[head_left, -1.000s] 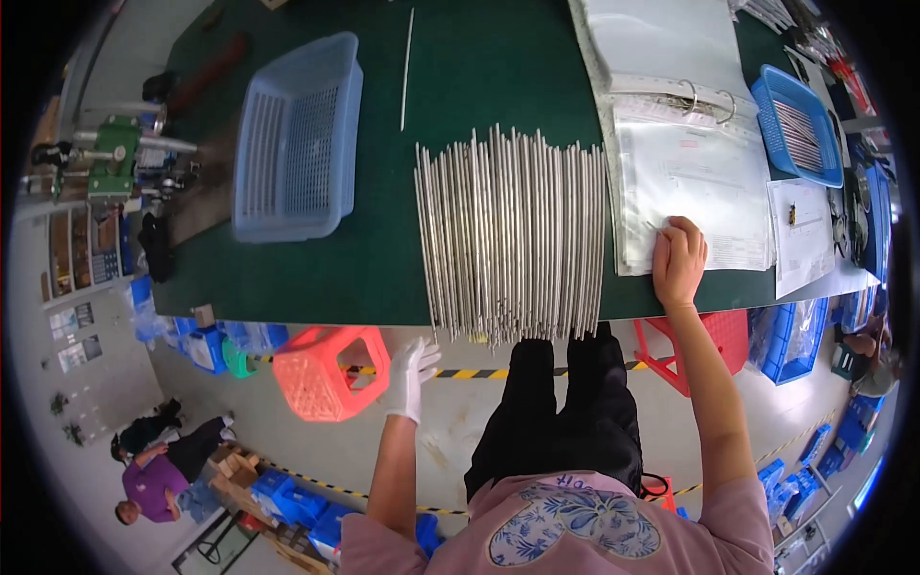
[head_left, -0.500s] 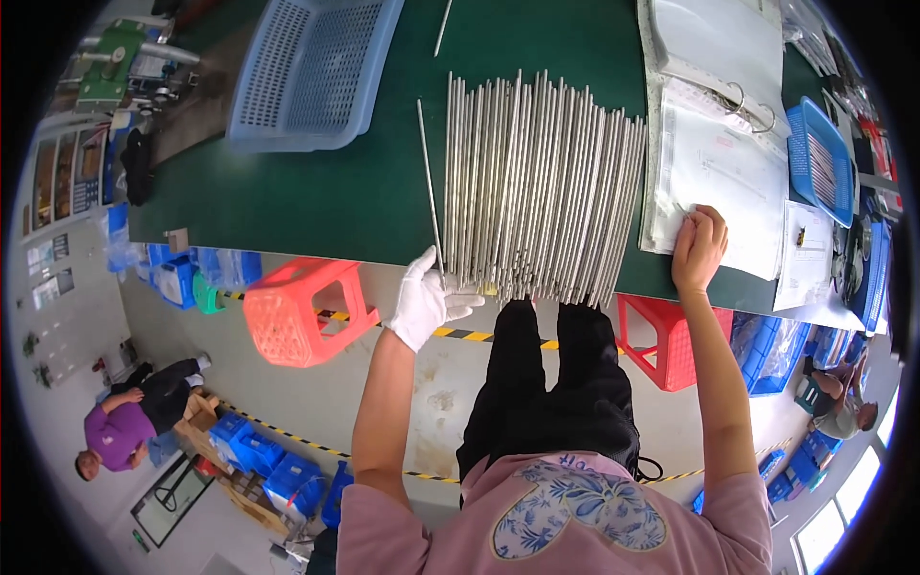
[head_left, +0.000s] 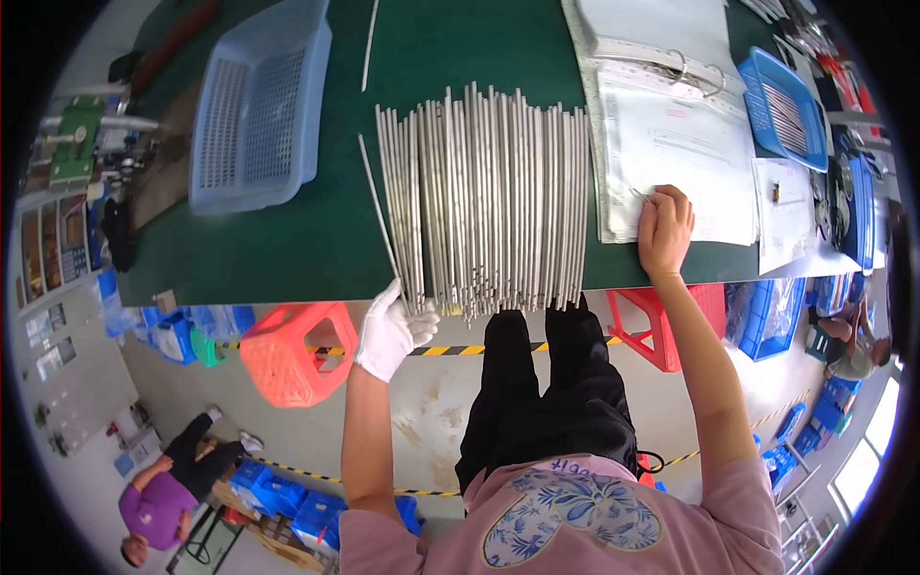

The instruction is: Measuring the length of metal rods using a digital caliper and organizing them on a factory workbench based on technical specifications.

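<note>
A row of thin silver metal rods (head_left: 489, 201) lies side by side on the green table (head_left: 287, 254), their near ends at its front edge. At its left side one metal rod (head_left: 375, 196) slants away from the others. My left hand (head_left: 388, 331), in a white glove, is closed at that rod's near end, thumb along the rod and fingers curled by the rod tips. On the lower left of an open ring binder's page (head_left: 695, 144) rests my bare right hand (head_left: 666, 230), its fingers curled together. A thin greyish thing shows by its fingertips, too small to name.
A blue perforated basket (head_left: 311, 144) stands left of the rods, and another single rod (head_left: 369, 48) lies farther back. On the right is a smaller blue basket (head_left: 819, 144) with thin rods. Red stools (head_left: 287, 369) stand below the table edge. A person (head_left: 158, 508) is behind at left.
The whole view has shifted, with the table things now farther left. My gloved left fingers, stretched out before, are now curled at the rod end. My right hand stays on the binder page.
</note>
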`<act>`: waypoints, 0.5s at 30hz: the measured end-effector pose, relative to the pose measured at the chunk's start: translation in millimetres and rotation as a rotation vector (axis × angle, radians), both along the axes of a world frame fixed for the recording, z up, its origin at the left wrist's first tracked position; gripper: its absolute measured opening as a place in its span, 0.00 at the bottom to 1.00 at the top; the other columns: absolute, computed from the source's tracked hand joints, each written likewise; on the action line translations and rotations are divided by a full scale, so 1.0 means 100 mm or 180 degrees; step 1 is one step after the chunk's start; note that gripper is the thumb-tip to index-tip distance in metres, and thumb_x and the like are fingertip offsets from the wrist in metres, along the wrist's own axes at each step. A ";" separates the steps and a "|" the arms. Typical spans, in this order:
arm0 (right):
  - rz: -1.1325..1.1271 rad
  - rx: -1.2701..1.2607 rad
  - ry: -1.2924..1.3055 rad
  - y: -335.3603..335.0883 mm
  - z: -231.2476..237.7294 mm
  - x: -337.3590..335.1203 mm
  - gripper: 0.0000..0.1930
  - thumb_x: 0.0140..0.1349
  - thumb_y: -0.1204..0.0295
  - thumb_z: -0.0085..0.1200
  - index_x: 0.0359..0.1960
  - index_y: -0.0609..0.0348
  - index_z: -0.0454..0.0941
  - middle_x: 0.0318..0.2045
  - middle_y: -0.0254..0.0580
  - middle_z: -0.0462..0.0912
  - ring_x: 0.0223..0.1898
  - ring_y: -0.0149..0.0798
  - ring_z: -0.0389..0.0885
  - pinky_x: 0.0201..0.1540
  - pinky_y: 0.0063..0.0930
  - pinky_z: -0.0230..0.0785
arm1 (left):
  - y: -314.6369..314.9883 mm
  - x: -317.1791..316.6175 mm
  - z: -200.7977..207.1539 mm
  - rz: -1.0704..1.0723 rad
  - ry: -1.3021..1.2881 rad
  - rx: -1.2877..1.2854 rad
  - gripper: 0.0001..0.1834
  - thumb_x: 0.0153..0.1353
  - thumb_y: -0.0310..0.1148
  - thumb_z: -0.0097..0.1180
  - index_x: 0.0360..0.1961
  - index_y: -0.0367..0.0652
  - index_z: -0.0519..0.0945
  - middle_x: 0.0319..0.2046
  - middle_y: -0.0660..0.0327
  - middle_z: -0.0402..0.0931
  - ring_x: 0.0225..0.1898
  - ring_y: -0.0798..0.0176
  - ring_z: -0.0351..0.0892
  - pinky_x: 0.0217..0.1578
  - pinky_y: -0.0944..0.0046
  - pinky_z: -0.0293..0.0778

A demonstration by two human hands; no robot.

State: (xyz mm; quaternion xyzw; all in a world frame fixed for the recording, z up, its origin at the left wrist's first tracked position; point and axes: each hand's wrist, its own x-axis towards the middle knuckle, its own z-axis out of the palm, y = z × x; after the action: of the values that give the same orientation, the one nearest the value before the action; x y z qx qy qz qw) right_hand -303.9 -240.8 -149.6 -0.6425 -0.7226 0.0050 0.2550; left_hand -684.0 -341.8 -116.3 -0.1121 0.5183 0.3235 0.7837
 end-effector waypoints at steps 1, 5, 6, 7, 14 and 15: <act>-0.0004 0.0012 0.0011 0.00 -0.01 -0.01 0.06 0.55 0.74 0.48 0.34 0.59 0.72 0.42 0.42 0.73 0.44 0.46 0.70 0.49 0.37 0.59 | 0.00 0.01 0.03 0.0002 0.0184 -0.0034 0.29 0.58 0.55 0.45 0.38 0.35 0.73 0.26 0.53 0.74 0.22 0.58 0.76 0.25 0.64 0.75; -0.0077 0.0009 0.0009 0.00 0.04 -0.03 0.06 0.55 0.74 0.49 0.35 0.58 0.72 0.41 0.42 0.73 0.44 0.46 0.70 0.49 0.37 0.59 | 0.01 -0.06 -0.02 0.0282 0.0070 -0.0177 0.29 0.59 0.55 0.45 0.43 0.36 0.72 0.27 0.48 0.76 0.22 0.54 0.78 0.23 0.66 0.76; -0.0104 -0.0022 0.0009 0.00 0.07 -0.03 0.06 0.54 0.74 0.49 0.34 0.58 0.72 0.40 0.43 0.73 0.44 0.46 0.70 0.49 0.38 0.60 | -0.01 -0.11 -0.07 0.0192 0.0023 -0.0143 0.29 0.59 0.55 0.45 0.43 0.36 0.72 0.27 0.48 0.76 0.22 0.54 0.78 0.23 0.66 0.76; -0.0126 -0.0065 0.0032 0.00 0.09 -0.02 0.06 0.53 0.74 0.50 0.33 0.58 0.72 0.41 0.44 0.73 0.45 0.46 0.70 0.49 0.38 0.60 | -0.06 -0.22 -0.17 -0.0088 0.0175 -0.0038 0.28 0.60 0.55 0.45 0.44 0.37 0.72 0.30 0.47 0.76 0.27 0.52 0.78 0.27 0.62 0.77; -0.0199 -0.0996 -0.0119 0.07 -0.14 -0.16 0.09 0.49 0.74 0.46 0.30 0.63 0.75 0.43 0.45 0.74 0.48 0.46 0.70 0.54 0.38 0.61 | -0.29 -0.34 -0.25 0.0419 -0.0388 0.0039 0.39 0.56 0.64 0.41 0.50 0.38 0.71 0.45 0.49 0.74 0.44 0.49 0.74 0.40 0.49 0.73; -0.0377 -0.1072 0.0226 0.08 0.00 -0.20 0.09 0.49 0.73 0.47 0.32 0.60 0.74 0.44 0.44 0.73 0.48 0.46 0.70 0.54 0.37 0.61 | -0.31 -0.29 -0.27 0.0307 -0.0044 -0.0055 0.42 0.53 0.67 0.40 0.49 0.35 0.72 0.42 0.50 0.75 0.41 0.49 0.75 0.37 0.51 0.74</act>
State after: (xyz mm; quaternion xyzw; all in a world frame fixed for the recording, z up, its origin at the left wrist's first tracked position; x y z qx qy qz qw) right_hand -323.5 -233.0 -149.6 -0.7169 -0.6630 0.1336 0.1691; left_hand -713.4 -372.8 -142.8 -0.1459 0.5096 0.3556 0.7697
